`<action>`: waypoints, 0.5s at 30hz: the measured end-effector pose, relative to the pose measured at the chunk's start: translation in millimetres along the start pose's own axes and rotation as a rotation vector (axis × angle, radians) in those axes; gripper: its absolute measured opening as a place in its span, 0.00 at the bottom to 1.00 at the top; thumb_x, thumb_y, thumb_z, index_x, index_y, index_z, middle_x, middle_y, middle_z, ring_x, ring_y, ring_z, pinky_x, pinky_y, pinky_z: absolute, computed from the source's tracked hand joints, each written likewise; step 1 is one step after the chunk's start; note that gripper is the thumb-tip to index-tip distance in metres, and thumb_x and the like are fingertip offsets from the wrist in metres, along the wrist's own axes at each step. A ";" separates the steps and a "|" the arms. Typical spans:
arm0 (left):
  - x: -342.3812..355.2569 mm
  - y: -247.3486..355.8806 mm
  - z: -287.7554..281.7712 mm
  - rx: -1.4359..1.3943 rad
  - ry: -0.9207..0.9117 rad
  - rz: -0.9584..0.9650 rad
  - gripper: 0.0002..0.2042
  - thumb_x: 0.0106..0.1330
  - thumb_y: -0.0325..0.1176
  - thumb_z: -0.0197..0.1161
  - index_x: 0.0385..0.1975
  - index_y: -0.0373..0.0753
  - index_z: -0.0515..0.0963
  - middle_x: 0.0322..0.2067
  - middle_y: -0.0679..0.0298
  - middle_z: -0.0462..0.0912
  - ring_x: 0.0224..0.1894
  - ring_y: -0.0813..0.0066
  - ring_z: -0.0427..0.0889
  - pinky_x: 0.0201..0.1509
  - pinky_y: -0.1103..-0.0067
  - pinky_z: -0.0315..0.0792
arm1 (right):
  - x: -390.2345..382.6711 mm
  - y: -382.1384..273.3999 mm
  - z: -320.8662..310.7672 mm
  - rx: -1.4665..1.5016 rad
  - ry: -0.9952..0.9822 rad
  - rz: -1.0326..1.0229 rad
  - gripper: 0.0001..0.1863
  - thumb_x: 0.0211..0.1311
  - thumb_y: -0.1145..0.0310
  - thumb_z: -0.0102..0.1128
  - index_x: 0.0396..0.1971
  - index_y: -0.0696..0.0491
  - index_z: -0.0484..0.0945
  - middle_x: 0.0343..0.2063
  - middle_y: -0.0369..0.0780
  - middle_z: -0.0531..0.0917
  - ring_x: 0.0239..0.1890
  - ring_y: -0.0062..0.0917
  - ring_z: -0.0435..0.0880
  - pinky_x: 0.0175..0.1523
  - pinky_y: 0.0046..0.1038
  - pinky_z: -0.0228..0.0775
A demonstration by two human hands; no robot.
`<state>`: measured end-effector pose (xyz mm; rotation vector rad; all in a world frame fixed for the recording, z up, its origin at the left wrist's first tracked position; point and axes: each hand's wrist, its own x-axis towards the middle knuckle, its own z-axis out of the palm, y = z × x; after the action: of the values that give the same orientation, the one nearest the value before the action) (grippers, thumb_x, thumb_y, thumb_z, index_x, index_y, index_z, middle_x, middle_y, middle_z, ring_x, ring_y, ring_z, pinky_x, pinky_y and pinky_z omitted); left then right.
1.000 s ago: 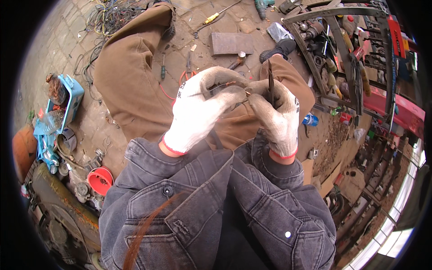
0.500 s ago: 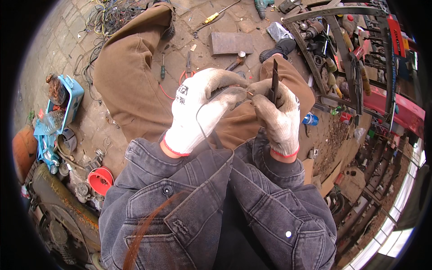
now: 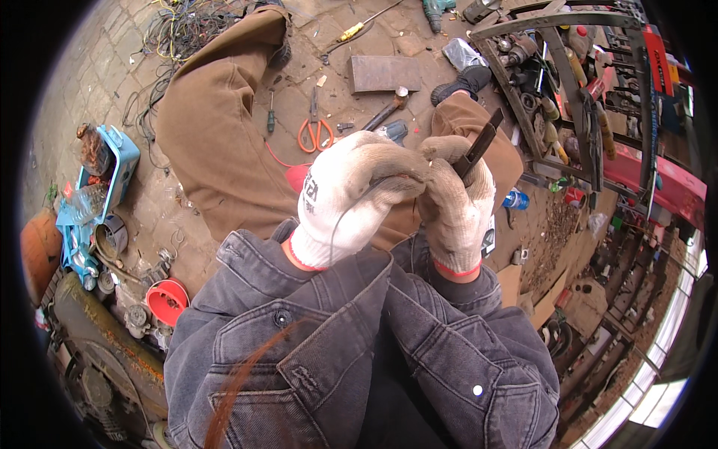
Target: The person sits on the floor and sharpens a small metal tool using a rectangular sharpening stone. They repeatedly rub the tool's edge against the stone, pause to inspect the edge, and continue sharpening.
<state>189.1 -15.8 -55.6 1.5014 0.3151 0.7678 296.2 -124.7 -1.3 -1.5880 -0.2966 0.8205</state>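
My left hand (image 3: 351,198) is in a white knit glove with red cuff, fingers pinched on a thin wire (image 3: 336,224) that trails over the glove. My right hand (image 3: 458,209), gloved the same way, grips a flat dark blade-like tool (image 3: 482,141) that sticks up and rightward. The fingertips of both hands meet above my brown-trousered lap; whatever is between them is hidden. Just beyond lie orange-handled scissors (image 3: 315,133), a hammer (image 3: 383,114) and a grey-blue tool (image 3: 395,132), partly covered.
Around me are a screwdriver (image 3: 271,120), a metal plate (image 3: 385,73), tangled cables (image 3: 176,34), a drill (image 3: 436,15), a blue plastic bin (image 3: 120,168), a red bowl (image 3: 166,303), a rusty cylinder (image 3: 105,344) and a metal rack of tools and parts (image 3: 561,105).
Both hands have come lower and a little to the right, still together. The blade has tilted from upright toward the right. More of the scissors now shows.
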 end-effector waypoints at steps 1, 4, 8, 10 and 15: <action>-1.2 -1.0 0.0 -0.025 0.007 -0.001 0.07 0.59 0.24 0.65 0.37 0.33 0.82 0.36 0.58 0.84 0.38 0.66 0.84 0.44 0.74 0.77 | 1.1 -2.5 -2.6 0.010 -0.029 0.050 0.11 0.61 0.74 0.57 0.42 0.62 0.81 0.31 0.34 0.83 0.32 0.15 0.78 0.38 0.21 0.71; -4.3 -3.7 -0.2 -0.081 0.014 -0.042 0.06 0.61 0.25 0.66 0.37 0.33 0.82 0.36 0.58 0.84 0.39 0.67 0.83 0.44 0.75 0.77 | 3.5 -7.2 -10.0 0.040 -0.075 0.146 0.12 0.62 0.73 0.58 0.42 0.62 0.81 0.33 0.35 0.84 0.34 0.16 0.79 0.41 0.21 0.71; -5.0 -6.9 -1.7 -0.062 0.009 -0.073 0.07 0.62 0.28 0.68 0.37 0.33 0.82 0.36 0.59 0.84 0.39 0.68 0.83 0.44 0.76 0.77 | 8.8 -4.4 -15.9 0.035 -0.160 0.050 0.11 0.64 0.72 0.58 0.42 0.62 0.82 0.34 0.35 0.84 0.36 0.16 0.79 0.43 0.21 0.72; -3.4 -8.7 -2.0 -0.045 -0.015 -0.045 0.08 0.62 0.30 0.68 0.37 0.33 0.82 0.36 0.59 0.84 0.38 0.69 0.83 0.44 0.77 0.77 | 8.0 -2.8 -18.1 -0.008 -0.142 0.067 0.11 0.65 0.71 0.59 0.42 0.62 0.82 0.33 0.36 0.84 0.35 0.16 0.79 0.42 0.20 0.71; 1.3 -11.6 0.8 0.004 -0.052 0.008 0.12 0.66 0.35 0.65 0.40 0.32 0.82 0.35 0.60 0.83 0.36 0.73 0.81 0.42 0.80 0.75 | 11.7 2.5 -15.2 0.141 -0.092 0.132 0.11 0.68 0.66 0.61 0.39 0.60 0.81 0.24 0.30 0.78 0.26 0.11 0.72 0.30 0.16 0.62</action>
<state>193.6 -14.4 -66.3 1.5249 0.2713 0.7337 313.8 -129.6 -7.8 -1.4516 -0.1967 0.9970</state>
